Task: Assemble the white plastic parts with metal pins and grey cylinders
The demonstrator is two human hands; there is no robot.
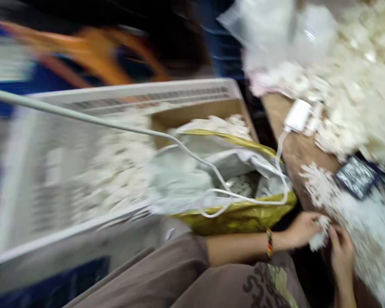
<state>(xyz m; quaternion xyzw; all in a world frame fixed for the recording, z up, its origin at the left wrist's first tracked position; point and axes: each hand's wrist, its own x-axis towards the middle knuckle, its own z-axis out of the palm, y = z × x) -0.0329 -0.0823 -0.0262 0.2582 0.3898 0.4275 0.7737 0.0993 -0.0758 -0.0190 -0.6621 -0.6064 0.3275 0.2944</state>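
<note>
My left hand (303, 231), with a beaded bracelet at its wrist, pinches a small white frilly piece (320, 234). From the other side my right hand (342, 246) has its fingers closed at the edge of the same piece. Blur hides what exactly the piece is. Both hands are above my lap, beside the brown table edge (295, 158). Close by on the table lie a heap of white fringed pieces (356, 218) and a small dark-framed packet or box with a shiny top (356, 176).
A large white crate (28, 179) holds loose white pieces, a cardboard box (192, 112) and an open yellow-edged sack (231, 220). A white cable (93, 121) crosses them to a white adapter (298, 115). Cream pieces (365, 98) pile up behind. An orange chair (99, 51) stands beyond.
</note>
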